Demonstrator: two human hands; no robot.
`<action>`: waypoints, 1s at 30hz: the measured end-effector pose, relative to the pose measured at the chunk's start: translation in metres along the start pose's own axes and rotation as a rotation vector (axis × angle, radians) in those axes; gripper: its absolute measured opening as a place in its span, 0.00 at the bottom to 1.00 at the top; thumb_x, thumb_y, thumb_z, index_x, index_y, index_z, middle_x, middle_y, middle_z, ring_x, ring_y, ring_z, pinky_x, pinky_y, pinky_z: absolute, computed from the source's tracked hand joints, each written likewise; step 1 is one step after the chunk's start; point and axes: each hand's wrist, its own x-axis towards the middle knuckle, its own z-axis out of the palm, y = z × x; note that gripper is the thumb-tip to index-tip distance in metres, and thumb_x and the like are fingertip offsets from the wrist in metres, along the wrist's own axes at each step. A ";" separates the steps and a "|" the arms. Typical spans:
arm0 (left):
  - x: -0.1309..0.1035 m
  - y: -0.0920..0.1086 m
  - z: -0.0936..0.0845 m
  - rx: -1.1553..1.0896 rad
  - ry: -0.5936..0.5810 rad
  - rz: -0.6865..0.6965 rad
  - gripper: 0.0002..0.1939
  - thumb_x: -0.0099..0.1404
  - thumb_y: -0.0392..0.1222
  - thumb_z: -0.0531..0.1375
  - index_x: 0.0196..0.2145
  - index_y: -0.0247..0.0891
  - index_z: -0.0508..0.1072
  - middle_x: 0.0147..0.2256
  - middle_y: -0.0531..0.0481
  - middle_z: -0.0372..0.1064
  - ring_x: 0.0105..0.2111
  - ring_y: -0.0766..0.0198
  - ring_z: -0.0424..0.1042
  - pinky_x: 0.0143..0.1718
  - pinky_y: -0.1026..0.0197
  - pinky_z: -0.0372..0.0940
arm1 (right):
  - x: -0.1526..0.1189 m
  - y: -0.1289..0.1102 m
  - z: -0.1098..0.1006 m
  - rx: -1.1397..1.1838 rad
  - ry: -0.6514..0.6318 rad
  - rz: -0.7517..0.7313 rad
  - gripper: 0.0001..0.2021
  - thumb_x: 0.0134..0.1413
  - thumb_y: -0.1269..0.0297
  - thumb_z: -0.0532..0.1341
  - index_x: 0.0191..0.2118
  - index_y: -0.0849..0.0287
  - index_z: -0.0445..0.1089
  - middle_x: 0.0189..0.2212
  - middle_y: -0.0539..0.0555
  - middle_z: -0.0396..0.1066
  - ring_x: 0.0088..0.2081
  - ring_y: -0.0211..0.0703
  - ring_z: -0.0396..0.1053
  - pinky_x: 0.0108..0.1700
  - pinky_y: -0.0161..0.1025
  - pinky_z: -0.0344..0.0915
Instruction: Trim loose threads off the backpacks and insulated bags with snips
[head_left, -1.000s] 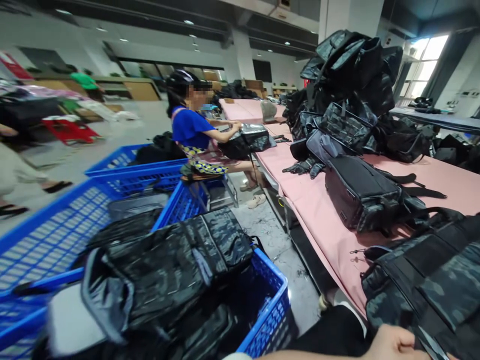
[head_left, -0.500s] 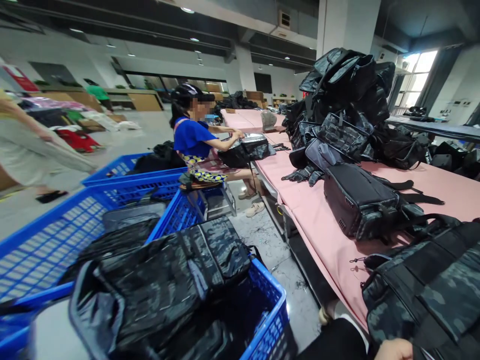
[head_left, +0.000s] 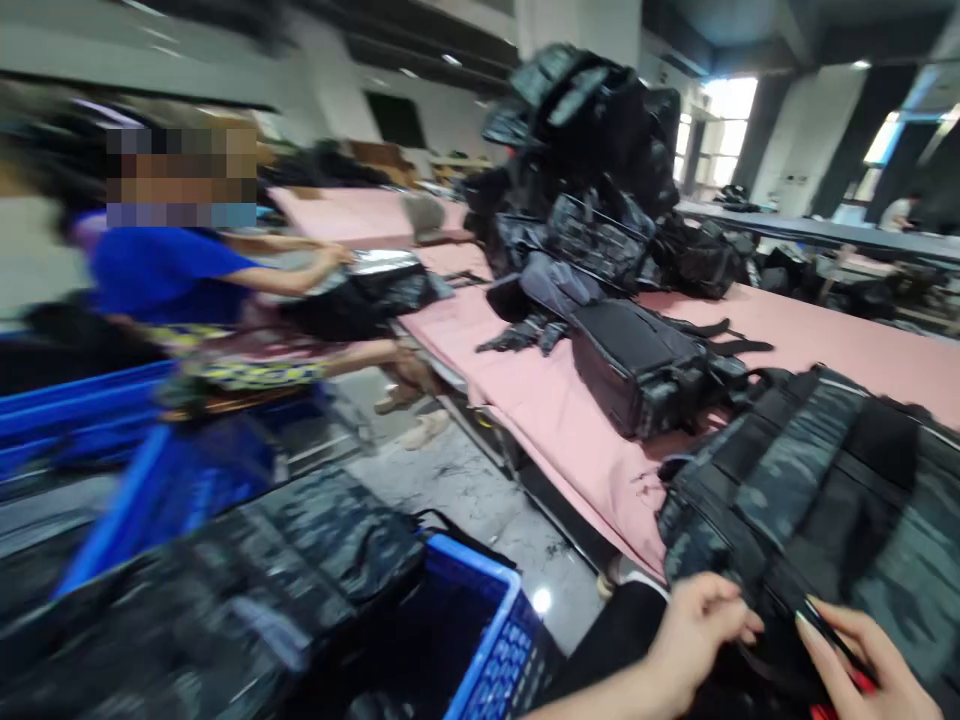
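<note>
A large black and dark-camouflage backpack (head_left: 795,480) lies on the pink-covered table (head_left: 517,385), close in front of me at the lower right. Over its near edge, my left hand (head_left: 701,630) is closed with the fingers curled together; I cannot make out what, if anything, is between them. My right hand (head_left: 874,650) grips a slim black tool (head_left: 836,635) with red parts near the palm. Its tip points toward my left hand, and blur hides its exact kind. Just beyond lies a boxy black bag (head_left: 637,360) with loose straps.
A tall heap of dark bags (head_left: 585,150) stands farther along the table. On the left, blue plastic crates (head_left: 487,630) hold bags, one a long camouflage bag (head_left: 300,570). A seated co-worker in blue (head_left: 172,270) handles a dark bag (head_left: 367,290) at the table edge.
My view has swung to the right, so the crates and co-worker sit farther left. Both my hands are now over the backpack, and the black tool shows in my right hand.
</note>
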 end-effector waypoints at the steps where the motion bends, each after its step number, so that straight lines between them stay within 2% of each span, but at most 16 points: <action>1: -0.003 0.008 0.000 -0.009 -0.034 -0.021 0.16 0.46 0.53 0.67 0.27 0.41 0.72 0.28 0.43 0.74 0.27 0.56 0.71 0.38 0.51 0.64 | 0.000 -0.008 -0.002 0.011 -0.005 0.062 0.07 0.51 0.58 0.62 0.37 0.50 0.72 0.31 0.53 0.76 0.31 0.47 0.76 0.28 0.34 0.73; 3: -0.003 0.020 -0.001 -0.035 -0.046 -0.049 0.13 0.49 0.48 0.66 0.30 0.38 0.74 0.28 0.46 0.75 0.29 0.59 0.71 0.38 0.55 0.63 | 0.004 -0.025 -0.003 0.102 0.021 0.136 0.07 0.52 0.58 0.60 0.35 0.53 0.71 0.32 0.55 0.76 0.33 0.47 0.75 0.33 0.36 0.73; 5: 0.003 0.026 -0.004 -0.062 -0.066 -0.105 0.13 0.50 0.47 0.67 0.32 0.38 0.74 0.29 0.50 0.75 0.30 0.62 0.71 0.38 0.60 0.63 | 0.010 -0.035 -0.002 0.125 -0.010 0.175 0.08 0.52 0.58 0.61 0.35 0.55 0.71 0.31 0.55 0.75 0.33 0.46 0.74 0.33 0.37 0.73; 9: 0.014 0.027 -0.007 -0.084 -0.086 -0.207 0.18 0.46 0.45 0.70 0.35 0.37 0.75 0.32 0.49 0.75 0.33 0.63 0.71 0.39 0.61 0.64 | 0.014 -0.038 -0.001 0.135 -0.055 0.218 0.08 0.50 0.59 0.62 0.32 0.59 0.71 0.29 0.52 0.73 0.29 0.39 0.72 0.30 0.32 0.70; 12: 0.012 0.028 -0.006 -0.099 -0.075 -0.219 0.20 0.44 0.45 0.71 0.35 0.35 0.76 0.32 0.47 0.75 0.34 0.61 0.72 0.39 0.60 0.65 | 0.010 -0.038 -0.001 0.147 -0.094 0.203 0.09 0.51 0.60 0.62 0.34 0.60 0.71 0.30 0.52 0.73 0.31 0.38 0.71 0.31 0.31 0.70; 17: 0.010 0.031 -0.003 -0.084 -0.060 -0.216 0.21 0.44 0.46 0.71 0.36 0.34 0.76 0.33 0.45 0.74 0.36 0.58 0.72 0.39 0.58 0.66 | 0.010 -0.036 0.000 0.020 -0.150 0.145 0.09 0.51 0.60 0.63 0.38 0.58 0.72 0.32 0.51 0.74 0.31 0.38 0.71 0.32 0.31 0.69; 23: 0.013 0.027 -0.006 -0.073 -0.068 -0.237 0.21 0.42 0.46 0.72 0.35 0.36 0.76 0.32 0.48 0.74 0.33 0.61 0.71 0.36 0.61 0.65 | 0.013 -0.034 0.003 -0.055 -0.182 0.068 0.09 0.55 0.57 0.60 0.36 0.56 0.73 0.32 0.51 0.75 0.32 0.38 0.72 0.33 0.31 0.68; 27: 0.012 0.027 -0.007 -0.015 -0.057 -0.241 0.22 0.42 0.48 0.71 0.36 0.36 0.75 0.33 0.48 0.74 0.33 0.60 0.71 0.36 0.60 0.65 | 0.009 -0.037 0.002 -0.015 -0.126 0.067 0.10 0.55 0.56 0.59 0.34 0.57 0.72 0.30 0.52 0.75 0.30 0.38 0.71 0.30 0.31 0.67; 30: 0.008 0.028 -0.007 0.168 -0.007 -0.154 0.23 0.44 0.49 0.70 0.38 0.37 0.74 0.35 0.47 0.73 0.37 0.58 0.70 0.42 0.59 0.64 | 0.002 -0.041 -0.010 0.124 0.078 0.169 0.10 0.51 0.57 0.62 0.33 0.58 0.71 0.27 0.51 0.73 0.24 0.35 0.67 0.24 0.30 0.63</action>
